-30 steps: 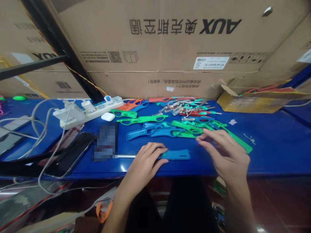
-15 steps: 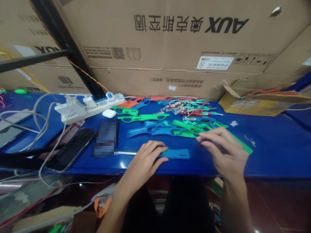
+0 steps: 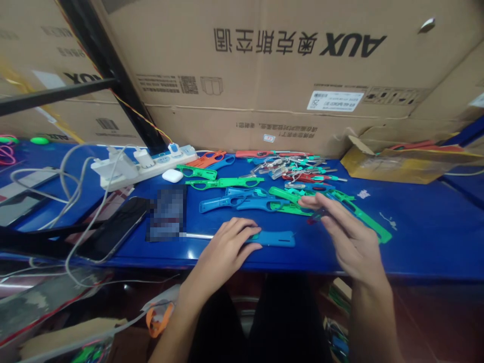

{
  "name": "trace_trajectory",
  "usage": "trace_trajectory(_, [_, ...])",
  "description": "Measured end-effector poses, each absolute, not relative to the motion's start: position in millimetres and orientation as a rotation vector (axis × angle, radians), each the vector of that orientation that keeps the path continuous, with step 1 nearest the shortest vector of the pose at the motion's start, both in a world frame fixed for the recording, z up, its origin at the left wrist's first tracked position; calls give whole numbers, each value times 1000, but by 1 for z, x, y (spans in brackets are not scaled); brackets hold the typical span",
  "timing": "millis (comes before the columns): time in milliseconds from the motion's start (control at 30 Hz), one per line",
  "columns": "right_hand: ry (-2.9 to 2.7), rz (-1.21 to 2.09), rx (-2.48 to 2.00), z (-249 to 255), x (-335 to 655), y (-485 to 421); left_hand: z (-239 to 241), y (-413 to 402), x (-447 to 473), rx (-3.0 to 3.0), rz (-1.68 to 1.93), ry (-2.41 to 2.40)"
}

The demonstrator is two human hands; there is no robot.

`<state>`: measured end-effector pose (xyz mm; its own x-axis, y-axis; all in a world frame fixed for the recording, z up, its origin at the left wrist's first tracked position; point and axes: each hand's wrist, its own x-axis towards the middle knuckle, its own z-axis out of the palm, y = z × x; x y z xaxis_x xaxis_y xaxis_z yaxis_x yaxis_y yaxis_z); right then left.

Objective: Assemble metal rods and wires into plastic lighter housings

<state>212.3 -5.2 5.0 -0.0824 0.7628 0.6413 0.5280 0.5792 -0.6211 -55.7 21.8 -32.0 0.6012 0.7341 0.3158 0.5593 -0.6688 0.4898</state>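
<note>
My left hand [image 3: 227, 248] lies at the front of the blue table [image 3: 416, 237], its fingers and thumb closed on the left end of a blue plastic handle [image 3: 276, 238] that lies flat. My right hand [image 3: 346, 234] reaches into a pile of green, blue and red plastic handles [image 3: 264, 194]. Its thumb and long fingers come together in a loose pinch over a green handle [image 3: 289, 207]. A small dark bit shows under those fingers; I cannot make out what it is.
A white power strip [image 3: 147, 164] with plugs and cables sits at the back left, with a white earbud case [image 3: 172, 175] beside it. A black phone [image 3: 113, 229] lies left of a blurred patch. Cardboard boxes [image 3: 264, 75] wall the back. An open yellowish box [image 3: 401, 164] stands at the right.
My right hand has moved up and slightly left, from the table front into the green handles. My left hand has stayed on the blue handle.
</note>
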Motion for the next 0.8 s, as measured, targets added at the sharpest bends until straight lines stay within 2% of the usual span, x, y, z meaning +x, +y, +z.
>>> trace_trajectory(233, [-1669, 171, -953, 6, 208, -3, -30, 22, -56, 2490, 684, 1064])
trace_trajectory(400, [-1726, 305, -1007, 6, 208, -5, -30, 23, -55, 2481, 689, 1071])
trace_trajectory(567, [-1568, 217, -1018, 5, 208, 3, -28, 23, -54, 2487, 699, 1071])
trace_trajectory(800, [-1755, 338, -1074, 15, 207, -7, -27, 22, -55, 2482, 694, 1066])
